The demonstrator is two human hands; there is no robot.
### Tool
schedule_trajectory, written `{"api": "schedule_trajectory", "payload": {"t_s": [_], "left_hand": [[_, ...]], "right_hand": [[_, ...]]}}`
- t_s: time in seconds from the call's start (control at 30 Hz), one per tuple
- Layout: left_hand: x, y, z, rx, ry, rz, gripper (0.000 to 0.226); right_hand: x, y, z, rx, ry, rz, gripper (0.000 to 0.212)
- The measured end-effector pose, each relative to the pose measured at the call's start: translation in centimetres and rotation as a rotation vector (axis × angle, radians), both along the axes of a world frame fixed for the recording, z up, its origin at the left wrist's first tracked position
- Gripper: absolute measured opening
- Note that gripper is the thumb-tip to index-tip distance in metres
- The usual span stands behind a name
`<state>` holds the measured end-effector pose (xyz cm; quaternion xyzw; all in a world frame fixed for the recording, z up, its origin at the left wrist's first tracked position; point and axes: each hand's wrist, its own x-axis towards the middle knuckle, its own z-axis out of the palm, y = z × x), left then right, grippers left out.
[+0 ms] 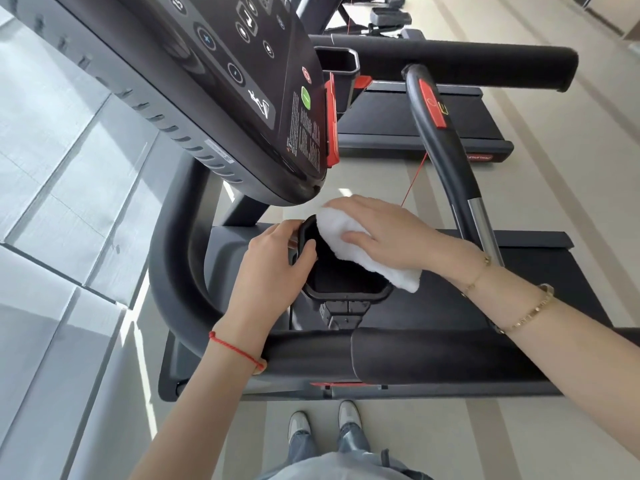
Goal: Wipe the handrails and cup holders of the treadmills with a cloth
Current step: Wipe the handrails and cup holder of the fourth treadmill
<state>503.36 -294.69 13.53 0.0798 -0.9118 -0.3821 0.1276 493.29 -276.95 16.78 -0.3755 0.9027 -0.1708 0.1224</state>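
Console (242, 98) low over the cup holder (346, 289) — handrail (346, 351) alongside.

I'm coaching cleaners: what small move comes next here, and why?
Probably push the white cloth down into the cup holder: the right hand presses it flat over the far rim, the left hand grips the near rim, and the dark inside looks untouched.

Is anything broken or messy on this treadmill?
Nothing stands out. The white cloth lies over the black cup holder under the right hand, while the left hand grips the holder's rim. No spill or crack shows. The thin red cord by the handrail looks normal.
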Motion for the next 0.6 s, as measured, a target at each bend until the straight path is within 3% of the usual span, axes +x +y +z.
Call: {"api": "schedule_trajectory", "payload": {"t_s": [0.13,0.3,0.43,0.6], "left_hand": [[0.0,-0.1,0.0,0.005,-0.003,-0.002,0.028],[0.0,0.0,0.1,0.011,-0.012,-0.005,0.031],[0.0,0.1,0.2,0.02,-0.019,-0.009,0.033],[0.1,0.2,0.3,0.016,-0.02,-0.02,0.033]], "right_hand": [[0.7,-0.1,-0.2,-0.084,-0.02,-0.09,0.046],[5.7,2.2,-2.1,-0.383,-0.239,-0.396,0.071],[6.3,1.7,-2.2,-0.365,-0.26,-0.448,0.074],[2.4,0.3,-0.6,-0.235,-0.223,-0.461,0.056]]}}
